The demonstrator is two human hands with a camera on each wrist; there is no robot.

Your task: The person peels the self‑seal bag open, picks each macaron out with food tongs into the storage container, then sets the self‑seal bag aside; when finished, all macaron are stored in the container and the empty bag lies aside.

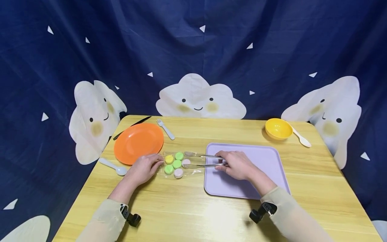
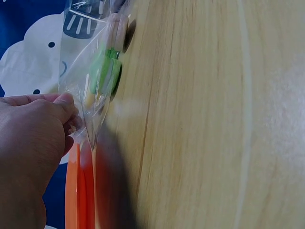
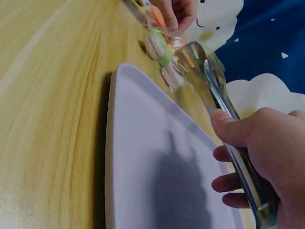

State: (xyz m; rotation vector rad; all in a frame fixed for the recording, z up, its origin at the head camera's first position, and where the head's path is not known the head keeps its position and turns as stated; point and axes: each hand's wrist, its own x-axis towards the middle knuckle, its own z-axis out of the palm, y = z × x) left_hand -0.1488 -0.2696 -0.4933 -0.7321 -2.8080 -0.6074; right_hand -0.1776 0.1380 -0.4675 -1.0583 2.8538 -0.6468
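Observation:
Several yellow, green and pale pink macarons (image 1: 177, 164) lie in a clear plastic bag (image 2: 78, 90) on the wooden table. My left hand (image 1: 146, 168) pinches the left end of this bag between thumb and fingers, beside an orange plate (image 1: 139, 143). In my right hand (image 1: 237, 164) is a pair of metal tongs (image 1: 191, 154), gripped near the back end. Their arms stand apart and point left, with the tips over the right part of the bag. Whether the tips touch the bag, I cannot tell. Below the right hand is a lilac tray (image 1: 272, 168).
At the back right stand a yellow bowl (image 1: 278, 129) and a white spoon (image 1: 302, 139). Around the orange plate lie a black knife (image 1: 141, 121), a pale fork (image 1: 166, 129) and another pale spoon (image 1: 116, 168). A dark blue curtain (image 1: 181, 40) hangs behind the table.

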